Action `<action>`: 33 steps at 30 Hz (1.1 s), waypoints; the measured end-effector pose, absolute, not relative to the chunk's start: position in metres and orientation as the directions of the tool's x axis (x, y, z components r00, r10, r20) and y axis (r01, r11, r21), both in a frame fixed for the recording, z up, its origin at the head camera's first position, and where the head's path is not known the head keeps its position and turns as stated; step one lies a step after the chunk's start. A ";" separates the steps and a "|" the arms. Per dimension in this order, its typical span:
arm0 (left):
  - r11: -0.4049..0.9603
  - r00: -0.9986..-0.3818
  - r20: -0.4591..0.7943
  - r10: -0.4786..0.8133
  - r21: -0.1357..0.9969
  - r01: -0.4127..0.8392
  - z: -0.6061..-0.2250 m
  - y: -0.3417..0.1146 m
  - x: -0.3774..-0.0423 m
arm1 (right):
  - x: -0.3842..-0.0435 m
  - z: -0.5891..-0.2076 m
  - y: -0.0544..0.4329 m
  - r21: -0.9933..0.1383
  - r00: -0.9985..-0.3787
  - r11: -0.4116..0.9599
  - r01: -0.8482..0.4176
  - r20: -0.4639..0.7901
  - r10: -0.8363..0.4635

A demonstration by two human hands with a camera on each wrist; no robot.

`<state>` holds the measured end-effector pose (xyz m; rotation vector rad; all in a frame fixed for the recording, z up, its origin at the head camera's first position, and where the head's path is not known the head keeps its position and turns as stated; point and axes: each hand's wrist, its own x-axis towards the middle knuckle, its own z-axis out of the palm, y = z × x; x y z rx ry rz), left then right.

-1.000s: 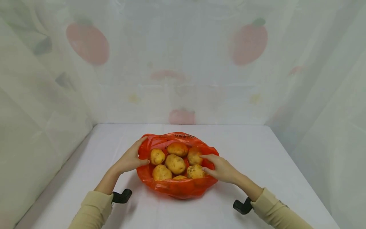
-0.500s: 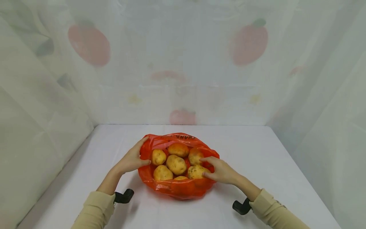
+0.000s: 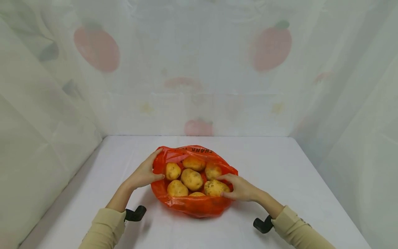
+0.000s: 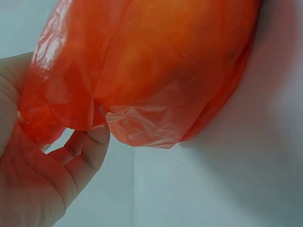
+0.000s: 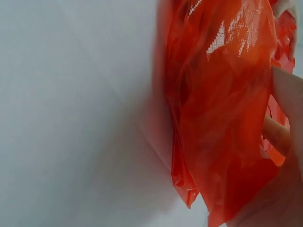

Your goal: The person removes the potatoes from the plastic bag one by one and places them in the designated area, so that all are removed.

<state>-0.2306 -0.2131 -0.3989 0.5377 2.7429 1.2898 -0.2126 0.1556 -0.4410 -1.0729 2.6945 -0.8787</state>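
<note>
A red plastic bag (image 3: 199,206) with dark lettering lies wide at the mouth on the table, with several yellow potatoes in it. My left hand (image 3: 145,174) holds the bag's left rim, thumb on the inner side; in the left wrist view, curled fingers (image 4: 90,151) show below the red film. Over the right rim reaches my right hand (image 3: 242,187), its fingers and thumb around the right end of a speckled potato (image 3: 214,187). Red film hides much of that grasp in the right wrist view. Another potato (image 3: 191,179) lies in the middle of the group.
White cloth covers the table (image 3: 124,152). Pale curtains (image 3: 199,69) with faded red fruit prints stand behind and at both sides. A black bent piece (image 3: 135,213) sits at the left wrist and a similar one (image 3: 263,224) at the right.
My right hand has moved slightly down and closer around the speckled potato, which shows more of its right end. The left hand keeps its hold on the rim, barely shifted.
</note>
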 end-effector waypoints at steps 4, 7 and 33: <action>0.585 -0.940 0.081 0.333 0.764 0.273 -0.399 -0.211 -0.230 | -0.213 -0.442 0.156 -0.570 -0.727 0.575 -0.588 0.059 -0.684; 0.585 -0.941 0.078 0.329 0.765 0.268 -0.403 -0.212 -0.233 | -0.213 -0.444 0.155 -0.580 -0.714 0.574 -0.578 0.018 -0.700; 0.595 -0.937 0.068 0.344 0.756 0.273 -0.401 -0.210 -0.231 | -0.209 -0.441 0.158 -0.615 -0.712 0.560 -0.555 0.003 -0.702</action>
